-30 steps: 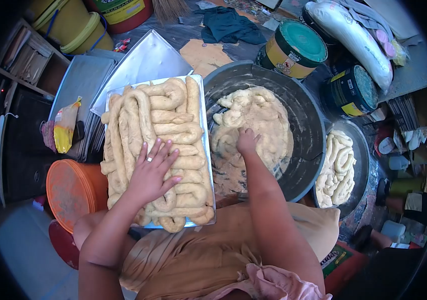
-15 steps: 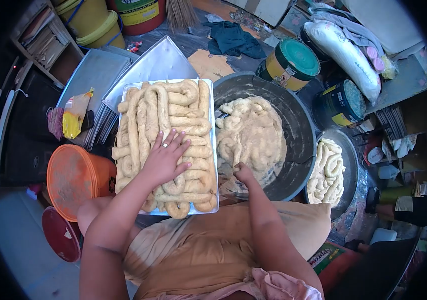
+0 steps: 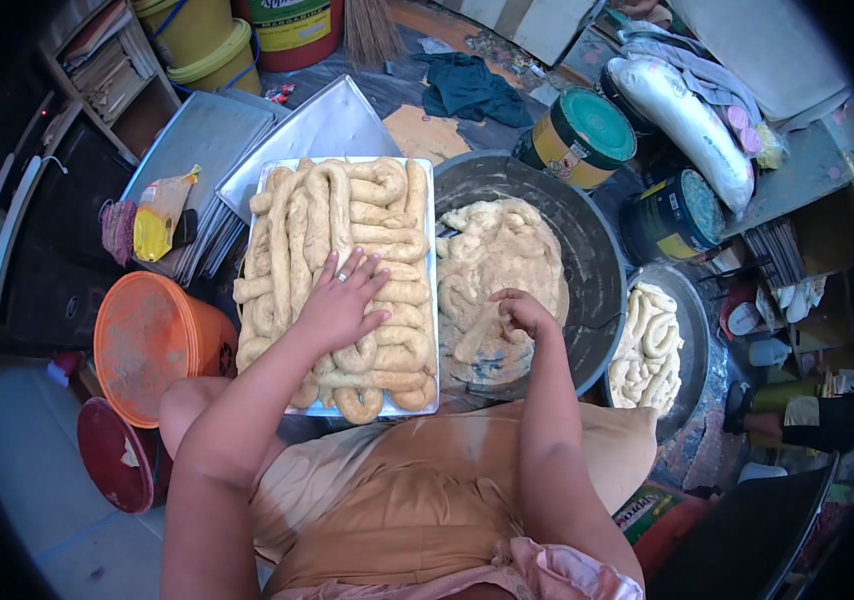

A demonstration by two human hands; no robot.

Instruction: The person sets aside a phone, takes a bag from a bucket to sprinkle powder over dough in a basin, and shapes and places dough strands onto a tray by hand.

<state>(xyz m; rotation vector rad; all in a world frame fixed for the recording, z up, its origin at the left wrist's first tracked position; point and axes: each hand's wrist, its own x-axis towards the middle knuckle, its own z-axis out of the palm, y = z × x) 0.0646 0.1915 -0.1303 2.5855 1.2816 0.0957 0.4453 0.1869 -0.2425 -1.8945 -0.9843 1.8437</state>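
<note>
Right hand (image 3: 525, 314) sits nearer the middle of the wide, round, dark grey plastic basin (image 3: 599, 330) than half a second ago; we judge work continues on its dough. Fingers curl at a beige, powder-dusted dough strip (image 3: 479, 338) inside; we cannot tell whether they pinch it. Left hand (image 3: 345, 305) lies flat, fingers spread, on thick tan dough ropes (image 3: 385, 240) in a silver rectangular metal tray (image 3: 434, 225). Farther right, we note cream-coloured dough coils (image 3: 652, 345).

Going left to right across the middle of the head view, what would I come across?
Orange bucket → tray with left hand on its dough → big tub with right hand over it → smaller tub.
</note>
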